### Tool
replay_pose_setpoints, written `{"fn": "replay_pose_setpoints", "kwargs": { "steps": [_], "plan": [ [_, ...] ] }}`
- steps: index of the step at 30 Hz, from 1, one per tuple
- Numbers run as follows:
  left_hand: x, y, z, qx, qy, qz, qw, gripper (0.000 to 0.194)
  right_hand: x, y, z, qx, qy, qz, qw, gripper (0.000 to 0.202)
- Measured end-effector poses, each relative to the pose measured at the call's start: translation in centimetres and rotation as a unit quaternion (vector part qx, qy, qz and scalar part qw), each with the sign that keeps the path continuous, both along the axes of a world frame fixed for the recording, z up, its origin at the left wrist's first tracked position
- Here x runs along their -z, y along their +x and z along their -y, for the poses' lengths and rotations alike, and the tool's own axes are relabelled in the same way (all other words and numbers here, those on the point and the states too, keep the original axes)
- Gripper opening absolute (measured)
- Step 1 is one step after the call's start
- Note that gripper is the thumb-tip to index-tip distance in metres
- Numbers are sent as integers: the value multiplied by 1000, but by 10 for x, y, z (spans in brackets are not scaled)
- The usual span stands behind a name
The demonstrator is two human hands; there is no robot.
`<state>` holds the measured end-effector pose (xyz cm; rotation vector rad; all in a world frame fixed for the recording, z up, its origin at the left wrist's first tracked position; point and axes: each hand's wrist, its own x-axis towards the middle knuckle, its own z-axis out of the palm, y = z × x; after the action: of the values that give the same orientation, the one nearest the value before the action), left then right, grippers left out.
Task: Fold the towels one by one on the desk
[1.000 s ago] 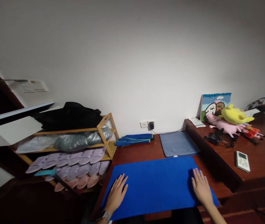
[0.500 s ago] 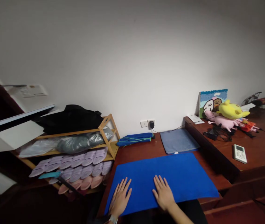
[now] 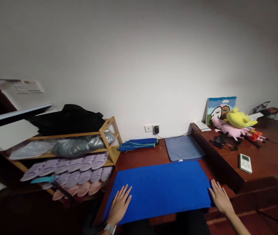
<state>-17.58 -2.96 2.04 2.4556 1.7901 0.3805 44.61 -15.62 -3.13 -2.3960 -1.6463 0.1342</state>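
A bright blue cloth [image 3: 163, 189] lies spread out on the reddish-brown table [image 3: 144, 159]. My left hand [image 3: 120, 204] rests flat on its left part, fingers spread, with a watch on the wrist. At the cloth's right edge is my right hand [image 3: 221, 198], fingers stretched out, palm down and holding nothing. Behind the cloth lies a folded grey-blue cloth [image 3: 184, 148]. Farther left, a rolled dark blue bundle with green edging [image 3: 138, 144] sits near the wall.
On the left stands a wooden rack [image 3: 114, 143] with purple and pink slippers and a black bag [image 3: 68, 120]. The raised surface at right holds a white remote [image 3: 245, 163], plush toys [image 3: 241, 118], cables and a picture. A black plug [image 3: 156, 129] is in the wall socket.
My right hand has moved right, from the middle of the blue cloth to its right edge. My left hand stays on the left part. The view has shifted slightly.
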Motion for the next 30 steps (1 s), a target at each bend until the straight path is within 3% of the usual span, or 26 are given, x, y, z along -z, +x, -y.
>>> {"fn": "replay_pose_setpoints", "kwargs": {
  "steps": [2, 5, 11, 14, 17, 19, 21, 27, 30],
  "plan": [
    [6, -4, -6, -16, 20, 13, 1000, 53, -9, -14, -12, -6, 20, -5, 1000, 77],
    [12, -8, -22, -38, 49, 22, 998, 55, -33, -58, -41, -61, 51, -20, 997, 71],
    [8, -12, -79, -71, 37, -21, 997, 58, -83, -195, -119, -216, 40, -89, 971, 63],
    [11, -17, -104, -95, 25, -47, 994, 61, -86, -252, -155, -277, 29, -114, 954, 63],
    [20, -23, -116, -103, 25, -59, 993, 63, -75, -272, -176, -281, 12, -125, 951, 64],
    [26, -26, -118, -99, 30, -60, 993, 64, -65, -261, -180, -254, 3, -116, 960, 64],
    [28, -27, -117, -97, 36, -59, 993, 64, -54, -230, -178, -214, 0, -93, 972, 65],
    [18, -23, -115, -113, 31, -58, 991, 63, -28, -82, -159, -36, -20, 2, 999, 67],
    [9, -24, -120, -119, 23, -66, 990, 60, -25, -32, -153, -13, -33, 21, 999, 69]
  ]
}}
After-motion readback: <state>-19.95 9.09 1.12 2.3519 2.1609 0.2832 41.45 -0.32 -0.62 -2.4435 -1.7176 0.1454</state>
